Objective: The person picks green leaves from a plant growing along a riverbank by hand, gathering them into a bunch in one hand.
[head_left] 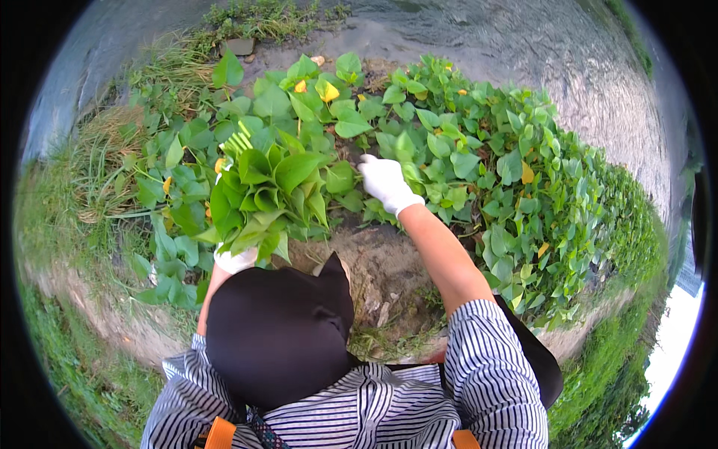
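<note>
My left hand (235,259), in a white glove, holds a thick bunch of green heart-shaped leaves (269,188) whose pale cut stems point up and away at the top left. The leaves hide most of its fingers. My right hand (386,181), also white-gloved, reaches into the low leafy plants (443,146) right of the bunch. Its fingertips are blurred, and a blurred green leaf or shoot shows beside the palm; whether the hand grips anything is not clear. A few yellow leaves (327,91) stand among the green ones.
Bare soil (387,264) with small stones lies between the plants and my body. Long grass (95,168) grows at the left. Beyond the patch is shallow water (493,33), with a flat stone (238,46) near its edge. A dark cloth (280,337) covers my knee.
</note>
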Demonstrator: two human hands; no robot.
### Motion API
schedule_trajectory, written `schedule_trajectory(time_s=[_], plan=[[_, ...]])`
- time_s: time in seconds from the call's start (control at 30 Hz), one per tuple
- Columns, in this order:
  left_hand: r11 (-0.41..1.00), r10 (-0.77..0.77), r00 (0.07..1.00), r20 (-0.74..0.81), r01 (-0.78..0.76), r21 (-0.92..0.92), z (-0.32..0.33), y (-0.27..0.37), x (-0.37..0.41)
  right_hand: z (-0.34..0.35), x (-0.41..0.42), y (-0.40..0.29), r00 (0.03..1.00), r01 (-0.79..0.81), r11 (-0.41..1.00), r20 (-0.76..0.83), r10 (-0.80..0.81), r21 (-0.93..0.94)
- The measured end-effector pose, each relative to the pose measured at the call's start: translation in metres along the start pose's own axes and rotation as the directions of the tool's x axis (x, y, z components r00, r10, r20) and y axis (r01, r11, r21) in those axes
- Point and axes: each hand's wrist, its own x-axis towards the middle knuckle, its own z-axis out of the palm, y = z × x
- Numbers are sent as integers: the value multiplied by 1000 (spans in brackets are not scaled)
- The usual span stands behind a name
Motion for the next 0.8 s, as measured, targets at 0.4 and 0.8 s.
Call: schedule_trajectory(time_s=[0.4, 0.8], plan=[[995, 91, 996, 22, -90, -33, -27, -30, 26, -27, -41, 48, 722, -193, 791, 462, 515, -581], [996, -13, 994, -108, 22, 82, -35, 1, 14, -5, -51, 75, 652, 50, 754, 594, 472, -655]])
